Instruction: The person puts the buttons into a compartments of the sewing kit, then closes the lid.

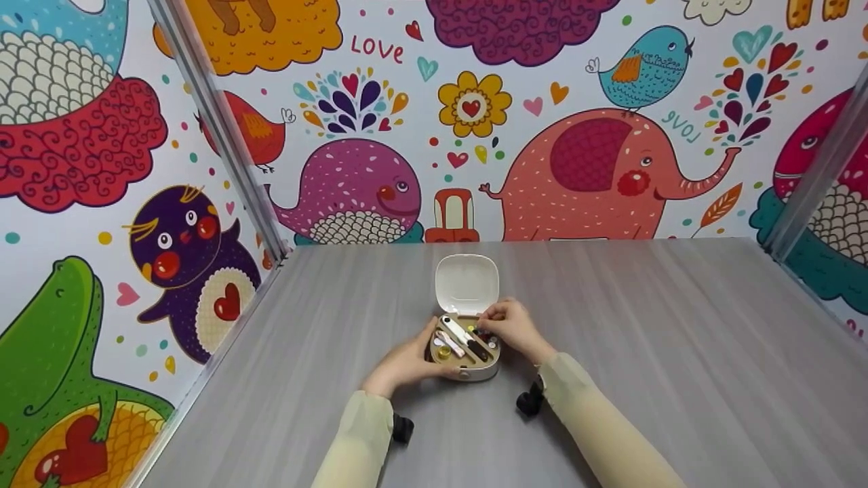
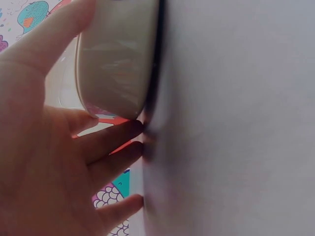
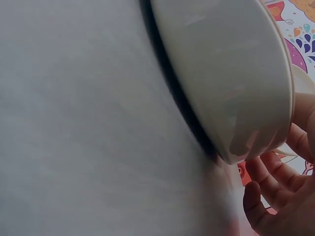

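Note:
A small white box [image 1: 480,373] with rounded corners stands on the table, its lid [image 1: 467,281] raised at the back. My left hand [image 1: 405,360] holds its left side, thumb at the front and fingers farther back. A white tool with a black end [image 1: 464,337] lies diagonally across the tan insert. Left of it are a small pale stick-like piece [image 1: 450,343] and a yellow round piece [image 1: 444,352]. The bent fingers of my right hand [image 1: 515,331] reach over the right compartment, among small coloured pieces. Whether they pinch anything is hidden, also in the right wrist view.
The grey table [image 1: 644,339] extends around the box on all sides. Printed panels [image 1: 576,169] with cartoon animals stand behind and to the left, joined by a metal post [image 1: 227,135]. A black wrist device [image 1: 530,400] hangs beneath the right sleeve.

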Tool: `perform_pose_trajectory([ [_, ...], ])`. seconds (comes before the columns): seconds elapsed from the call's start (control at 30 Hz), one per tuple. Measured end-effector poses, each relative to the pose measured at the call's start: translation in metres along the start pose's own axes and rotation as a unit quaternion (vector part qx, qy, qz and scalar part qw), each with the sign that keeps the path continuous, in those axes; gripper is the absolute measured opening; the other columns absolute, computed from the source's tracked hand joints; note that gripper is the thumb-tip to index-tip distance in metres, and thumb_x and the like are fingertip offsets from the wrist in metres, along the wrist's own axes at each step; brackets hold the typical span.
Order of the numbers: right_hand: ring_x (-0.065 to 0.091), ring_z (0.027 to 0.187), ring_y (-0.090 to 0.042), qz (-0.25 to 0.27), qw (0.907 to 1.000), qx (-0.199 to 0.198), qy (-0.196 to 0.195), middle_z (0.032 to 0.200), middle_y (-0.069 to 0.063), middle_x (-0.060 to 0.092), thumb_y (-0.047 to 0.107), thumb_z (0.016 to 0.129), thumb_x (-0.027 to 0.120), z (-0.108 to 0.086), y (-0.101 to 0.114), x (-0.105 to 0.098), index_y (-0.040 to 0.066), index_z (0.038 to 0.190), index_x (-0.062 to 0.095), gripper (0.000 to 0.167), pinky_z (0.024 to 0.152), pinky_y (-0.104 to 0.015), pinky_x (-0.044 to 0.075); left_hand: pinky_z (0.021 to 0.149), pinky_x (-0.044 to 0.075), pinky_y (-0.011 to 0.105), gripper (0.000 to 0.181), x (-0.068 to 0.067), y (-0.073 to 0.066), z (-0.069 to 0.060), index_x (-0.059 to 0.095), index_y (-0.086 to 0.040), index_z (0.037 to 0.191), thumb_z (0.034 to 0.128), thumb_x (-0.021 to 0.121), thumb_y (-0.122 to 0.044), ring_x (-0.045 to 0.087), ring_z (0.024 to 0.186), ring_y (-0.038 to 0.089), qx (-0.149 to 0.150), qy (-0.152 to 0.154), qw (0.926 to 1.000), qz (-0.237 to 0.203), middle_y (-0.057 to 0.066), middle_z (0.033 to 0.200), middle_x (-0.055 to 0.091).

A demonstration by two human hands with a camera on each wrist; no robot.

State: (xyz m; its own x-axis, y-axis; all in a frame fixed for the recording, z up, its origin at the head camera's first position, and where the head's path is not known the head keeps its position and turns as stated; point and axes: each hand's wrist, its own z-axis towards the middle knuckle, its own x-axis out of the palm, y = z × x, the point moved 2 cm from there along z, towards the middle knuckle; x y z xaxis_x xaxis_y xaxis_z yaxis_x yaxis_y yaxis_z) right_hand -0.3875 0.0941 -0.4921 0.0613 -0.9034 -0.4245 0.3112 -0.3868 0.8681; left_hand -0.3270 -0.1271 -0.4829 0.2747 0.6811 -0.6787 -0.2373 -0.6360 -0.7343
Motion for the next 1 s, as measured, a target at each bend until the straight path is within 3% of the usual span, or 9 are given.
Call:
perform_pose_trajectory([
  [0.17, 0.051, 0.084, -0.013, 0.0, 1.0, 0.0, -0.002, 0.084, -0.004, 0.053, 0.004, 0.077, 0.077, -0.003, -0.001, -0.004, 0.0, 0.075, 0.072, 0.007, 0.072, -0.021, 0.042, 0.105, 0.036, 0.051, 0.116, 0.001, -0.001, 0.001, 0.016, -0.011, 0.156, 0.071, 0.079, -0.057, 0.042, 0.13, 0.039, -0.005, 0.003, 1.0, 0.006, 0.022, 0.152, 0.033],
  [0.3, 0.052, 0.068, -0.009, 0.06, 0.9966, 0.055, -0.01, 0.079, -0.002, 0.062, 0.007, 0.079, 0.074, -0.009, -0.003, -0.01, 0.002, 0.08, 0.071, 0.006, 0.058, -0.021, 0.042, 0.103, 0.037, 0.052, 0.115, 0.001, -0.002, 0.0, 0.016, -0.009, 0.156, 0.0716, 0.08, -0.055, 0.044, 0.129, 0.039, 0.003, 0.005, 1.0, 0.001, 0.023, 0.15, 0.036],
  [0.4, 0.053, 0.062, -0.012, 0.134, 0.9846, 0.111, -0.022, 0.08, -0.002, 0.064, 0.011, 0.081, 0.074, -0.015, -0.005, -0.015, 0.003, 0.088, 0.066, 0.013, 0.049, -0.024, 0.042, 0.104, 0.037, 0.052, 0.114, 0.001, -0.001, -0.001, 0.017, -0.01, 0.156, 0.0715, 0.08, -0.053, 0.044, 0.128, 0.038, 0.002, 0.001, 1.0, -0.005, 0.022, 0.149, 0.037],
  [0.53, 0.06, 0.073, -0.017, 0.203, 0.9671, 0.153, 0.001, 0.096, -0.007, 0.063, 0.012, 0.083, 0.073, -0.026, -0.009, -0.019, -0.002, 0.107, 0.058, 0.031, 0.054, -0.026, 0.047, 0.105, 0.036, 0.052, 0.113, 0.002, 0.0, -0.004, 0.018, -0.01, 0.156, 0.0717, 0.08, -0.054, 0.043, 0.129, 0.039, -0.005, 0.002, 1.0, -0.006, 0.021, 0.15, 0.036],
  [0.63, 0.062, 0.08, -0.016, 0.215, 0.9633, 0.153, 0.051, 0.114, -0.016, 0.061, 0.011, 0.085, 0.071, -0.034, -0.013, -0.021, -0.009, 0.125, 0.05, 0.049, 0.059, -0.026, 0.048, 0.105, 0.035, 0.053, 0.113, 0.004, 0.001, -0.006, 0.018, -0.009, 0.156, 0.0722, 0.08, -0.053, 0.041, 0.13, 0.04, -0.005, 0.006, 0.9999, -0.01, 0.022, 0.15, 0.035],
  [0.77, 0.057, 0.089, -0.016, 0.181, 0.9684, 0.133, 0.108, 0.135, -0.022, 0.051, 0.013, 0.082, 0.074, -0.04, -0.015, -0.022, -0.009, 0.14, 0.041, 0.07, 0.063, -0.025, 0.045, 0.105, 0.034, 0.054, 0.114, 0.004, 0.002, -0.006, 0.017, -0.009, 0.156, 0.072, 0.08, -0.053, 0.04, 0.131, 0.042, -0.008, 0.005, 0.9999, -0.014, 0.023, 0.151, 0.033],
  [0.9, 0.051, 0.111, -0.023, 0.144, 0.9716, 0.109, 0.153, 0.146, -0.022, 0.041, 0.015, 0.079, 0.079, -0.043, -0.014, -0.022, -0.006, 0.147, 0.033, 0.085, 0.082, -0.03, 0.045, 0.106, 0.034, 0.054, 0.115, 0.002, 0.002, -0.004, 0.015, -0.009, 0.156, 0.0717, 0.08, -0.053, 0.039, 0.132, 0.042, -0.009, 0.004, 0.9999, -0.013, 0.022, 0.152, 0.031],
  [1.0, 0.053, 0.11, -0.027, 0.134, 0.9722, 0.088, 0.171, 0.147, -0.023, 0.039, 0.013, 0.077, 0.081, -0.044, -0.012, -0.024, -0.004, 0.149, 0.03, 0.09, 0.091, -0.033, 0.044, 0.106, 0.034, 0.053, 0.115, 0.0, 0.0, -0.001, 0.015, -0.009, 0.156, 0.0723, 0.08, -0.052, 0.038, 0.132, 0.041, -0.002, 0.004, 0.9999, -0.013, 0.021, 0.154, 0.029],
])
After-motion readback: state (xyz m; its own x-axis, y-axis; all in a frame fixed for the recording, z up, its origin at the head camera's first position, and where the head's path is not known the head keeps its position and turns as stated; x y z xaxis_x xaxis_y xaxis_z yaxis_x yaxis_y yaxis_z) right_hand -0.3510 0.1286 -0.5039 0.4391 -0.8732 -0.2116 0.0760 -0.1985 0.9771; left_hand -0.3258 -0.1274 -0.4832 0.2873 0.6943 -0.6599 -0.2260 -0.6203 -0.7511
